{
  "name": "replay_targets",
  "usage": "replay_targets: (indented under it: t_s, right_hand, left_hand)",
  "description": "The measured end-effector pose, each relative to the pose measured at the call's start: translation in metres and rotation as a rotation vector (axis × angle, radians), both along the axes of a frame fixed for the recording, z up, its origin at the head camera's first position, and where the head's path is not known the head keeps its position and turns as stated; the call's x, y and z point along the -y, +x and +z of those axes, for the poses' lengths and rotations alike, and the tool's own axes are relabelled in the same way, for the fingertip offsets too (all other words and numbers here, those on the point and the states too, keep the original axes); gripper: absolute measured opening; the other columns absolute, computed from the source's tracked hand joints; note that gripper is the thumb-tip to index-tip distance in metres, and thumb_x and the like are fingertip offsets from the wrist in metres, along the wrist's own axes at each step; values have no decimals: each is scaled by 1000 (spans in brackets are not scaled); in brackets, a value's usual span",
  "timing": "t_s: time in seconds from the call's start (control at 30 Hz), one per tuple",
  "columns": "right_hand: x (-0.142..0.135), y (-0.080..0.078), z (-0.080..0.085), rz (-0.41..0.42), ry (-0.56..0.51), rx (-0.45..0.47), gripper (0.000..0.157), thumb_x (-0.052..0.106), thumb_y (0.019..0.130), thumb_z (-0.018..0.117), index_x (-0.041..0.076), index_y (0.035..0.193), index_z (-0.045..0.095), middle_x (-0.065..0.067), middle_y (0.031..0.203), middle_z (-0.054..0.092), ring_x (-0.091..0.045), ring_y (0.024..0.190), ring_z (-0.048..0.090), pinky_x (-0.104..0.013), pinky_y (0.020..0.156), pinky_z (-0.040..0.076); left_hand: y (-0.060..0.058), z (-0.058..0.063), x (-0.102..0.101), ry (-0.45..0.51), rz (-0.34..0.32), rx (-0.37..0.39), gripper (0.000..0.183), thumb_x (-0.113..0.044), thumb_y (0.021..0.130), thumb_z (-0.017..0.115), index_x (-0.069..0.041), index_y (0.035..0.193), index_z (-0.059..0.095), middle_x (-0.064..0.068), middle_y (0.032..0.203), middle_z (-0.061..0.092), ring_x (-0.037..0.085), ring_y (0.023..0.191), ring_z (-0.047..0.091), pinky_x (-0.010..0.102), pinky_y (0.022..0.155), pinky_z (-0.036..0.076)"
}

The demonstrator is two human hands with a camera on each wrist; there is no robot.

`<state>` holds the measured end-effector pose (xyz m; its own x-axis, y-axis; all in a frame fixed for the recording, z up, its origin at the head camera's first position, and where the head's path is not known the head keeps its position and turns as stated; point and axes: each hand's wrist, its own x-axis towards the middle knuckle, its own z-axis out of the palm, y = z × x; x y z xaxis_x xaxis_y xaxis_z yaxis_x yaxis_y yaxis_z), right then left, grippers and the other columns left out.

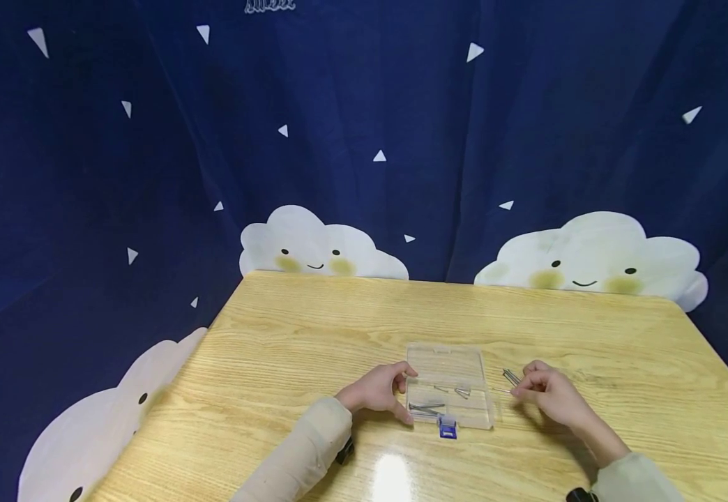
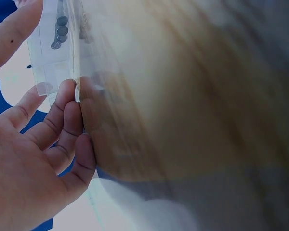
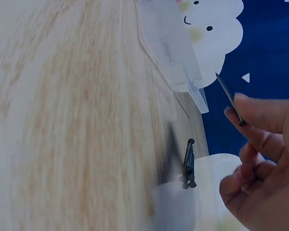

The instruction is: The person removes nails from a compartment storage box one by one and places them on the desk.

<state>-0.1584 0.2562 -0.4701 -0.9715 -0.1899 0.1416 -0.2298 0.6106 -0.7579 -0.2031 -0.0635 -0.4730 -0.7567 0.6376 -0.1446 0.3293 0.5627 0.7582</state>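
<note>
Pale sleeves point(image 1: 301, 453) come nearest. The left hand point(image 1: 376, 388) has a wide grip, fingers touching the left side of a clear plastic box point(image 1: 480, 413), its blue latch point(image 1: 448, 427) facing the person. The right hand point(image 1: 549, 396) pinches one nail point(image 3: 229, 97) just right of the box. Some nails point(image 1: 427, 406) lie inside; a loose bunch point(image 1: 510, 377) rests on the worktop point(image 1: 314, 314). Behind hangs a navy curtain point(image 1: 339, 84).

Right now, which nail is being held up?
The nail pinched in the right hand; the other nails lie in the clear box or on the table beside it.
</note>
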Motion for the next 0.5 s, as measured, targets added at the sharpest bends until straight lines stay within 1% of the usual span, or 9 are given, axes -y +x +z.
replay_targets:
  t_s: [0.17,0.37,0.5]
  right_hand:
    - [-2,-2,-1,-81,23,34,7,8,76,71,3,72,68,-3,81,45,-12,69,36,-28,61,30]
    - [-9,-7,-3,-168,34,94,11,8,80,68,1,72,68,-7,86,54,-20,83,46,-32,67,34]
    - [-13,-9,-5,-190,18,119,14,11,82,67,0,73,67,-9,88,56,-20,80,47,-32,66,35]
  left_hand:
    - [0,-1,0,4,-4,-4,66,-14,60,86,-9,117,53,3,78,51,9,62,40,20,61,36]
    - [0,-1,0,-2,-8,-13,66,-14,60,86,-8,117,53,3,78,51,8,62,40,20,61,35]
    - [0,0,1,3,-8,-9,66,-14,60,86,-8,117,53,3,77,51,8,62,40,20,60,35]
